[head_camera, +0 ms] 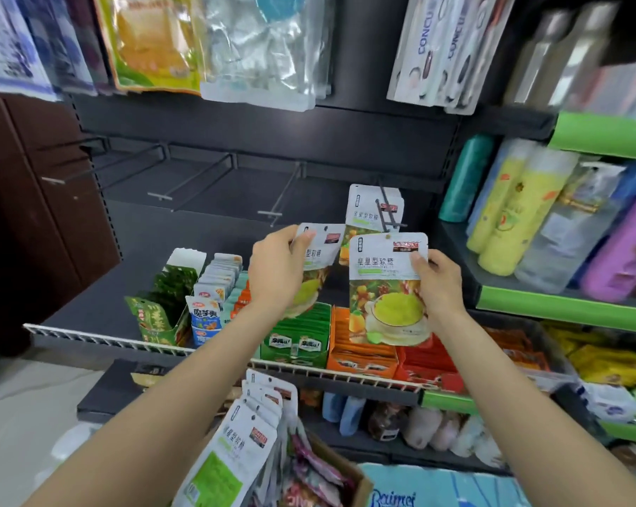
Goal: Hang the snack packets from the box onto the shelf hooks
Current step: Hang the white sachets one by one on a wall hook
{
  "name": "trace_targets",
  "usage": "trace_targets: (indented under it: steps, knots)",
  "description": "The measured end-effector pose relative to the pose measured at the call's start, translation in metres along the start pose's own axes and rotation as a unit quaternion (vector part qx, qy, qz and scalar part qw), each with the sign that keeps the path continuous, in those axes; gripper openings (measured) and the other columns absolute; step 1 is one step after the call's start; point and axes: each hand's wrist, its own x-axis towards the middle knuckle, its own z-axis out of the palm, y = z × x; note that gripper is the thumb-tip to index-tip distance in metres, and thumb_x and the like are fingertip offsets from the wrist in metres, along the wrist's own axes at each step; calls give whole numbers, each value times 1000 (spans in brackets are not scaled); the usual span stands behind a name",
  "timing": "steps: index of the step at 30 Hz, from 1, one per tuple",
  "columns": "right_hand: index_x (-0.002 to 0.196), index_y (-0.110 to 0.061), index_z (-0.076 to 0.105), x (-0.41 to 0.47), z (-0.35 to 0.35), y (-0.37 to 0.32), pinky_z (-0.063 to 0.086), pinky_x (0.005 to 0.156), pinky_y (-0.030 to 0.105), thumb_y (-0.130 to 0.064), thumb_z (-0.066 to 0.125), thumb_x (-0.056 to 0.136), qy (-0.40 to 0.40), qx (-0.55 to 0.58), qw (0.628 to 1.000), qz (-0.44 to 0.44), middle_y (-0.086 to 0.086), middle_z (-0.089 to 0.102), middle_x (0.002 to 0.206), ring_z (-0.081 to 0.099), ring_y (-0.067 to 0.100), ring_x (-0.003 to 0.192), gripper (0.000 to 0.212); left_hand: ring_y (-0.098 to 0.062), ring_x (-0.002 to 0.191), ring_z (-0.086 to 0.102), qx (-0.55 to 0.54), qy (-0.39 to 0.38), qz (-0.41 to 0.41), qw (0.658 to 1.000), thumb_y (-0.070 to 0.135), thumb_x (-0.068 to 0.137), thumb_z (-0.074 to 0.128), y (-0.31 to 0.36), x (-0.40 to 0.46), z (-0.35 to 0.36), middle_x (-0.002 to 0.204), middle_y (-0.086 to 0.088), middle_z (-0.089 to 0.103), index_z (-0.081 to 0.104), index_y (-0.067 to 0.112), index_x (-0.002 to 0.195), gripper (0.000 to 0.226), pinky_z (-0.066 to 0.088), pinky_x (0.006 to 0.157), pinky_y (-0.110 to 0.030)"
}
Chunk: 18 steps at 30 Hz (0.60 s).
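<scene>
Two snack packets in hand, neither on a hook yet. Right hand (pixel 439 283) pinches one packet (pixel 388 287) by its right edge, upright, hang hole at top, just below and in front of the loaded hook (pixel 389 210). Left hand (pixel 280 268) grips a second packet (pixel 318 265) by its top left corner, tilted, partly behind the first.

Done so far: a small batch of the same packets (pixel 369 210) hangs on the rightmost hook of the rail. Left: three more hooks (pixel 199 177) to its left stand bare (possibly a fourth at the far left edge of the rail, hard to tell), and a stack of packets (pixel 243 437) waits in the cardboard box (pixel 360 481) at the bottom edge. Judged early in the job.

Shelf (pixel 89 309) below the hooks carries boxed snacks along its front edge; bottles (pixel 521 210) sit on the neighbouring rack to the right.
</scene>
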Motion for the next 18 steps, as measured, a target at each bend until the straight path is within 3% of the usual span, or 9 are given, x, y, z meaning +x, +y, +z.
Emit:
trace_targets:
  steps: [5, 11, 15, 18]
  knots:
    - [83, -6, 62, 19, 4, 7, 36, 63, 34, -22, 54, 93, 11, -7, 1000, 7, 5, 58, 73, 48, 17, 66, 20, -14, 47, 29, 16, 10, 7, 1000, 33, 96, 49, 3, 7, 10, 47, 3, 32, 27, 20, 55, 49, 24, 49, -31]
    - [84, -10, 61, 28, 10, 9, 34, 54, 26, -18, 52, 93, 28, -49, 998, -5, 2, 57, 73, 46, 9, 59, 15, -14, 47, 28, 27, 0, 27, 999, 34, 96, 48, 6, 8, 14, 47, 3, 31, 29, 19, 56, 47, 24, 48, -31]
    - [85, -7, 62, 40, 18, 9, 43, 64, 34, -22, 53, 91, 44, -93, 995, 15, 7, 60, 77, 54, 23, 69, 19, -12, 46, 32, 20, -13, 26, 999, 35, 96, 49, 4, 9, 17, 46, 5, 36, 34, 22, 55, 46, 25, 48, -31]
    - [87, -5, 63, 55, 24, 6, 39, 65, 31, -23, 54, 92, 43, -132, 990, 28, 8, 60, 81, 54, 25, 77, 21, -10, 45, 30, 15, -17, 32, 999, 34, 95, 50, 3, 12, 20, 45, 6, 34, 33, 22, 54, 47, 24, 47, -30]
